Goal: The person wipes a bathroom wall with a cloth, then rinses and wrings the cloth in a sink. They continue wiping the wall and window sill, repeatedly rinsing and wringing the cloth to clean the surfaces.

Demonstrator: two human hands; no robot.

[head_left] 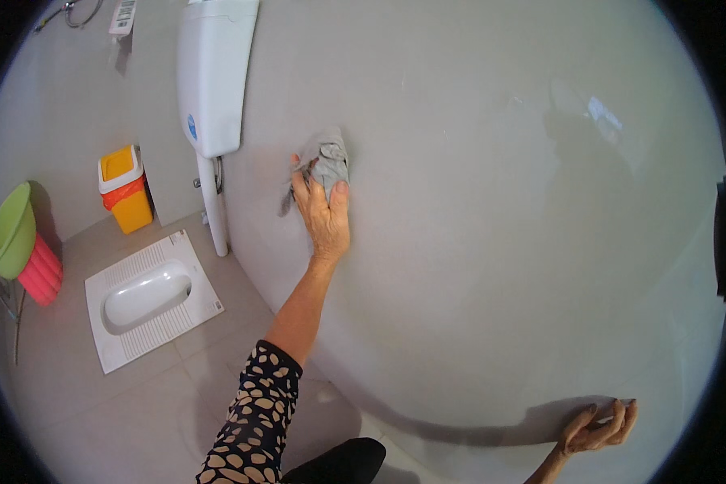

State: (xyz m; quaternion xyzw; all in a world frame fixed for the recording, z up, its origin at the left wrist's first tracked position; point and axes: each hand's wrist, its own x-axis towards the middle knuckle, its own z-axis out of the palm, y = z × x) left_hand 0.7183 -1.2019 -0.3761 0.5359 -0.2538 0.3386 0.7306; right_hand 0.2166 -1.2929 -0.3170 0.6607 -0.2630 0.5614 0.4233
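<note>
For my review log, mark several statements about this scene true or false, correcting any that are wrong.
1. The left hand holds a grey cloth against the wall. True.
2. Both hands hold cloths. False: no cloth shows in the right hand.
3. A white squat toilet is set in the floor. True.
4. Nothing green is in view. False: a green basin is at the far left.
5. The bin has a yellow body. True.
6. All visible clothing is plain. False: one sleeve is black with pale spots.
</note>
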